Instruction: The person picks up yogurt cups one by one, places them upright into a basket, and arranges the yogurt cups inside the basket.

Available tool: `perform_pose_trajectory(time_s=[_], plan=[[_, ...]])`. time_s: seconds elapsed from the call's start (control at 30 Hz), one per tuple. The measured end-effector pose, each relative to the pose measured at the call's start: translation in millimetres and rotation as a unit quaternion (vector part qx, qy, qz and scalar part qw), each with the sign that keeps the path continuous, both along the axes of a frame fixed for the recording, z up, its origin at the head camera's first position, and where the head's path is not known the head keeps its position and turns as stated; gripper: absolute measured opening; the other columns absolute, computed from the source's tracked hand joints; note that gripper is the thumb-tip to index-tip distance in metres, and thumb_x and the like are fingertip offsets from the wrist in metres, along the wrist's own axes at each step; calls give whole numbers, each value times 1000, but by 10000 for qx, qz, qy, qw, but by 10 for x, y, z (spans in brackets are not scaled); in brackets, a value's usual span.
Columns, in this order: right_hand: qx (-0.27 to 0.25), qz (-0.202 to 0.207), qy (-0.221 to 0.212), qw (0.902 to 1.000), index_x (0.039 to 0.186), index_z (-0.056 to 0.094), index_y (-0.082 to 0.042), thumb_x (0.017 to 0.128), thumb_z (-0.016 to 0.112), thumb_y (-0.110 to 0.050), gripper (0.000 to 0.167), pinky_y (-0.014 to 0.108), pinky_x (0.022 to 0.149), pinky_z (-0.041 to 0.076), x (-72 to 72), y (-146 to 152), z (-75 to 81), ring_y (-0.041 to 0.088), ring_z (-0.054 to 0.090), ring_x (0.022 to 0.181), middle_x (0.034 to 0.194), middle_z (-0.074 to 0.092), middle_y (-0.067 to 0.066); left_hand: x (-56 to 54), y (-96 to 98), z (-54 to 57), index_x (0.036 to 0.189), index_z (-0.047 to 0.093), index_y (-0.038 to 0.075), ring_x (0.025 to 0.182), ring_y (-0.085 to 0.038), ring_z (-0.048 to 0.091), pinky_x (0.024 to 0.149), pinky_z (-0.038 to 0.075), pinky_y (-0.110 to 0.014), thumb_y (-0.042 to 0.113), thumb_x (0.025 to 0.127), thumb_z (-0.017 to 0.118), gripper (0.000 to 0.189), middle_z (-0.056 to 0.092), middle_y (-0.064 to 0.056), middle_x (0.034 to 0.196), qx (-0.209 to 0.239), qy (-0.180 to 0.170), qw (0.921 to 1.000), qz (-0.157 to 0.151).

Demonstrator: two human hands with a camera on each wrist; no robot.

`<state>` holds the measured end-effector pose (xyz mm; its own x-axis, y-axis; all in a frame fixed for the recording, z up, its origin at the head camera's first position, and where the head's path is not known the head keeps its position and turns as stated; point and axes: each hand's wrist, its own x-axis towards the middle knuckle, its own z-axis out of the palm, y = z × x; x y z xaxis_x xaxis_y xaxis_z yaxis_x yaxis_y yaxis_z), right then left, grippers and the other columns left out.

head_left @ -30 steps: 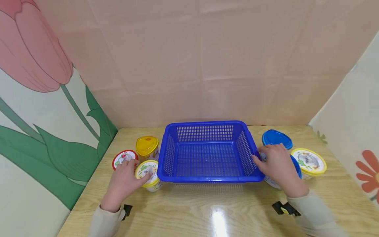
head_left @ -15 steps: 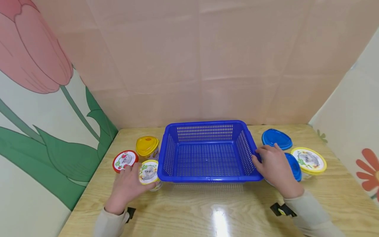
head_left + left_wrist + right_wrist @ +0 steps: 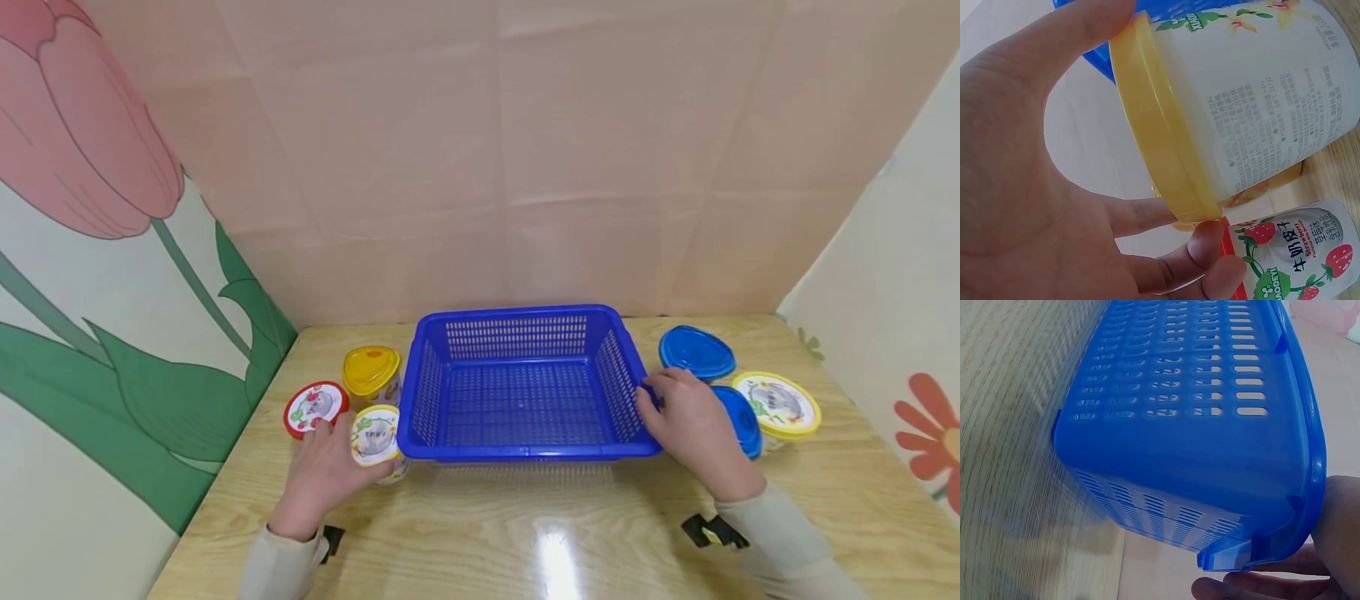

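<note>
Shifted toward 5 o'clock since a second ago, the left hand (image 3: 321, 477) spans and pinches the yellow-lidded tub (image 3: 375, 437) at the blue basket (image 3: 525, 452)'s 8 o'clock; the right hand (image 3: 696, 429) seems to grip its 3 o'clock rim, fingers partly hidden. No tub is inside, so little looks done.

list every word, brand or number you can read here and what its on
"牛奶皮子": red-rimmed cup
"Strawberry": same cup
"草莓味": same cup
"XIAODEYI": its green leaf
"GB/T 21732": left yellow-rimmed cup
"净含量": same, amount unclear
Lid lettering, remaining print: too small, blurred or partly hidden
</note>
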<state>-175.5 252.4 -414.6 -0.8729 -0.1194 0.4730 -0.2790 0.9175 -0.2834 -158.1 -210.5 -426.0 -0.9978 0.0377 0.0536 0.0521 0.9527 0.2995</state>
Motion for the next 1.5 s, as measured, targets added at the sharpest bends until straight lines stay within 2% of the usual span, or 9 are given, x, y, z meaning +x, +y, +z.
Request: perform_pose_trajectory(time_s=[0.07, 0.27, 0.63, 0.73, 0.87, 0.93, 1.0, 1.23, 1.5], plan=[[-13, 22, -16, 10000, 99, 71, 10, 89, 67, -13, 25, 60, 76, 53, -12, 13, -2, 46, 65, 91, 98, 68, 28, -5, -4, -4, 130, 52, -1, 89, -30, 52, 73, 45, -46, 63, 69, 81, 94, 56, -16, 98, 8, 0, 10000, 16], [-35, -32, -141, 9999, 98, 71, 6, 91, 66, -15, 23, 62, 78, 51, -34, 56, 0, 42, 67, 85, 93, 71, 24, -18, -5, -8, 129, 52, 0, 87, -29, 51, 70, 44, -43, 63, 68, 82, 92, 55, -15, 97, 57, -32, 10000, 44], [50, -168, -436, 9989, 104, 72, 8, 93, 63, -13, 26, 70, 94, 41, -44, 204, 31, 50, 65, 93, 98, 70, 30, -38, -11, -39, 124, 54, 1, 86, -27, 50, 67, 43, -39, 63, 68, 82, 88, 55, -11, 94, 128, -10, 9999, -17], [-27, -168, -171, 9997, 101, 73, 7, 91, 65, -11, 23, 68, 88, 44, -34, 217, 16, 49, 64, 92, 96, 70, 28, -36, -13, -43, 124, 54, 1, 86, -27, 49, 68, 42, -39, 63, 68, 82, 88, 55, -11, 94, 162, -21, 9999, -29], [-168, -177, 394, 9989, 95, 74, 6, 87, 68, -11, 19, 59, 69, 50, 2, 150, 11, 44, 64, 83, 89, 70, 24, -34, -14, -39, 125, 54, 1, 87, -27, 50, 69, 42, -39, 64, 67, 82, 90, 55, -12, 95, 177, -61, 9998, 17], [-225, -202, 509, 9982, 94, 74, 5, 86, 68, -11, 19, 57, 64, 50, 20, 96, 22, 41, 64, 78, 87, 70, 21, -35, -11, -36, 126, 53, 1, 88, -27, 50, 70, 43, -39, 64, 67, 82, 91, 55, -12, 97, 196, -98, 9997, 60], [-268, -259, 423, 9984, 95, 73, 5, 87, 68, -12, 20, 55, 61, 51, 40, 50, 44, 39, 65, 76, 88, 70, 21, -37, -8, -34, 127, 52, 0, 89, -28, 51, 72, 44, -41, 64, 67, 82, 93, 55, -14, 99, 217, -128, 9996, 105], [-137, -480, -382, 9980, 103, 70, 7, 90, 68, -17, 27, 52, 60, 53, 54, -32, 118, 37, 65, 76, 93, 68, 24, -49, -1, -32, 127, 51, -1, 88, -28, 52, 73, 46, -43, 64, 67, 82, 94, 54, -16, 101, 230, -107, 9996, 134], [-263, -401, -692, 9965, 111, 66, 11, 91, 67, -17, 35, 55, 68, 56, 77, -134, 125, 42, 66, 86, 103, 66, 32, -20, 1, -20, 127, 51, -1, 88, -29, 52, 74, 46, -43, 64, 66, 83, 94, 54, -16, 100, 274, -132, 9994, 136]])
